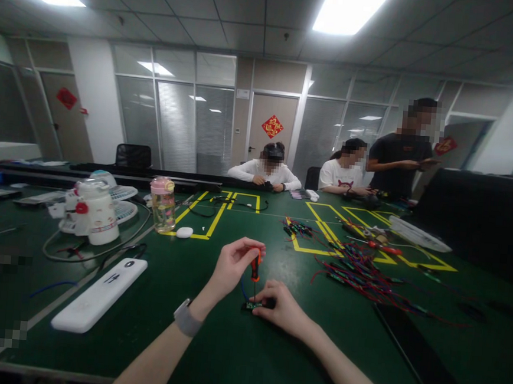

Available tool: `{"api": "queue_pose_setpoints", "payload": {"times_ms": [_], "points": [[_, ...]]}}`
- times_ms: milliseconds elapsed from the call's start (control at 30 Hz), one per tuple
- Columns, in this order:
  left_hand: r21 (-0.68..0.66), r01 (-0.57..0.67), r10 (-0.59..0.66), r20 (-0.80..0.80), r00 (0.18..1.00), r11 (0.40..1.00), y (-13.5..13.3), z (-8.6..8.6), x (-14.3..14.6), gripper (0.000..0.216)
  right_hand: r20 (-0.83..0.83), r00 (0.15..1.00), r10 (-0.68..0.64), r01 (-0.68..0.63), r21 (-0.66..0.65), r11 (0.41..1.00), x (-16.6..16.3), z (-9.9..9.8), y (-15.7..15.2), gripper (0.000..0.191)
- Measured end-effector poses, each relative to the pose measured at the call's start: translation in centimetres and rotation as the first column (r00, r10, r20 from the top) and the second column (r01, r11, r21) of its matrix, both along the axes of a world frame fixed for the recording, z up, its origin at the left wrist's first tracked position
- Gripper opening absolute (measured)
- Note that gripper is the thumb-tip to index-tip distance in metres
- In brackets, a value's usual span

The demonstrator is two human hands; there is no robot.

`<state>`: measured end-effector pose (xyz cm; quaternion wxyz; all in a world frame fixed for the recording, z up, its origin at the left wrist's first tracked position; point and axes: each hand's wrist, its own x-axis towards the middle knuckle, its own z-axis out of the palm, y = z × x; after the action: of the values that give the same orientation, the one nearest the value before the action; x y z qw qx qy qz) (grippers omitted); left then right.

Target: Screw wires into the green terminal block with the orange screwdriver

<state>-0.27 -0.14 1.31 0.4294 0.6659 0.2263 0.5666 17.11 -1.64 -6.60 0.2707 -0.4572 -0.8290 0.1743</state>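
Note:
My left hand [234,264], with a watch [188,318] on its wrist, pinches the top of an orange and black screwdriver [256,268]. The screwdriver stands upright, and its thin shaft points down at a small green circuit board [251,305] on the table. Whether the tip sits in a screw is too small to tell. From the right, my right hand [279,306] grips the board between thumb and fingers and keeps it against the table. A short blue wire rises beside the board.
On the green table [208,354], a heap of red and blue wired boards [361,271] lies to the right, near a black flat panel [421,356]. At left are a white oblong device [100,295], a white jug [99,212] and a clear bottle [163,205]. Several people sit or stand beyond.

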Motion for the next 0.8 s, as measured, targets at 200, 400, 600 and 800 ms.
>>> {"api": "queue_pose_setpoints", "payload": {"times_ms": [200,400,600,800], "points": [[0.347,-0.296,0.349,-0.102,0.931,0.890,-0.5,-0.4,0.3,0.013,0.007,1.000,-0.008,0.008,0.006,1.000,0.0,0.0,0.0,0.012],[0.411,-0.118,0.215,-0.197,0.957,0.904,-1.3,-0.8,0.7,0.034,-0.014,1.000,0.022,-0.022,0.011,1.000,-0.1,0.2,0.0,0.012],[0.421,-0.170,0.263,-0.174,0.949,0.891,-1.3,-0.8,1.0,0.027,-0.026,0.999,0.026,-0.025,0.014,1.000,-0.1,0.3,-0.2,0.010],[0.464,-0.273,0.383,-0.161,0.909,0.843,-1.3,-0.8,0.8,0.018,0.006,1.000,0.021,-0.021,0.007,1.000,-0.1,0.3,-0.1,0.013]]}}
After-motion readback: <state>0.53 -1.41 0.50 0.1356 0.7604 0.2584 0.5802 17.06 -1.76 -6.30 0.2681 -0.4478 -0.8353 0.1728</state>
